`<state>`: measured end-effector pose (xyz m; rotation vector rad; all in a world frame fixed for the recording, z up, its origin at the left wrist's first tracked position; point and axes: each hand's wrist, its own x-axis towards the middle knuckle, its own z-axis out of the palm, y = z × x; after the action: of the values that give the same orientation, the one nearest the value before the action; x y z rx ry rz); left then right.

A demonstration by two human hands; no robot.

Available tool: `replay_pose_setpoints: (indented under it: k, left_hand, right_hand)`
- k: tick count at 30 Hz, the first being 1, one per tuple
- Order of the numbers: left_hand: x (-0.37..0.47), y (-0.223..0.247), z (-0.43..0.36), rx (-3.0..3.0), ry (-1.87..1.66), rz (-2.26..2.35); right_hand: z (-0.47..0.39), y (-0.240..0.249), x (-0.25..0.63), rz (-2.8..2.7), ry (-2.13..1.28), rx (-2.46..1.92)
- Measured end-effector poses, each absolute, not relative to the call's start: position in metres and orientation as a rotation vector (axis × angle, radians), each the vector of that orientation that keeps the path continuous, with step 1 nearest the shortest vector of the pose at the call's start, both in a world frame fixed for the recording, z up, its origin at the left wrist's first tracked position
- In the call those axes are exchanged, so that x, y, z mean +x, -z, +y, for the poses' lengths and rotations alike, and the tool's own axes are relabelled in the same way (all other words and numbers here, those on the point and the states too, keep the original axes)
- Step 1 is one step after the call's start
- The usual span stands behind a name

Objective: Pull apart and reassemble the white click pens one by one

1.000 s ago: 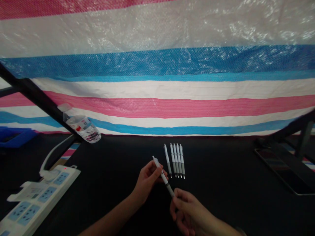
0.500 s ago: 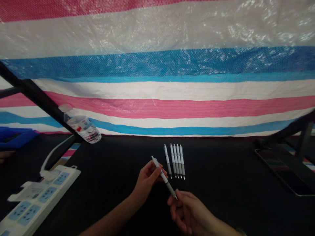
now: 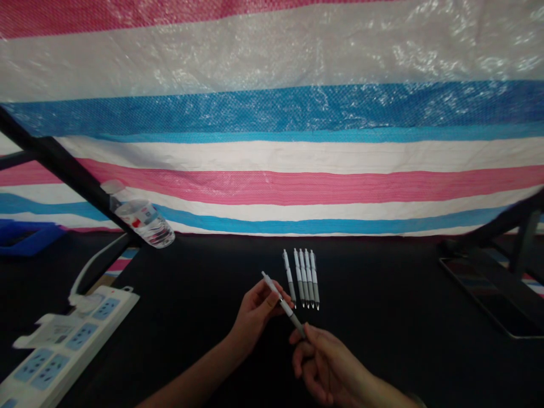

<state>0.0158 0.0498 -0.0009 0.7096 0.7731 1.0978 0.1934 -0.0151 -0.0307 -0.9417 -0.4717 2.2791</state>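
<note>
A white pen with a grey grip (image 3: 287, 309) is held at a slant between my two hands, its clicker end up and to the left. My left hand (image 3: 255, 309) pinches the upper barrel between thumb and fingers. Thumb and forefinger of my right hand (image 3: 319, 354) close on the grey tip end, hiding the point. Just beyond lie several matching pens (image 3: 306, 277) side by side on the black table, tips toward me. One pen (image 3: 289, 275) lies slightly apart at the left of that row.
A white power strip (image 3: 80, 340) with a plugged-in cable is at left. Behind it, a plastic bottle (image 3: 147, 222) leans by a black frame bar. A blue tray (image 3: 32, 238) sits far left, a dark phone (image 3: 488, 294) at right. Striped sheeting (image 3: 272, 187) hangs behind.
My right fingers have moved up slightly and now cover the pen's tip, which showed before. My left hand keeps its hold. The other hand at the far left edge has gone from view.
</note>
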Motion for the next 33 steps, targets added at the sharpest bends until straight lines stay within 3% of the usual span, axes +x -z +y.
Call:
replay_pose_setpoints:
  k: [16, 24, 33]
  left_hand:
    - [0.016, 0.0, 0.051, 0.696, -1.107, 0.784]
    - [0.01, -0.01, 0.051, 0.963, -1.019, 0.968]
    - [0.012, -0.003, 0.053, 1.013, -0.974, 0.915]
  right_hand:
    - [-0.017, 0.032, 0.196, -0.575, -2.297, -0.884]
    - [-0.008, 0.012, 0.208, -1.288, -1.777, -1.21]
    - [-0.006, 0.016, 0.209, -1.302, -1.753, -1.186]
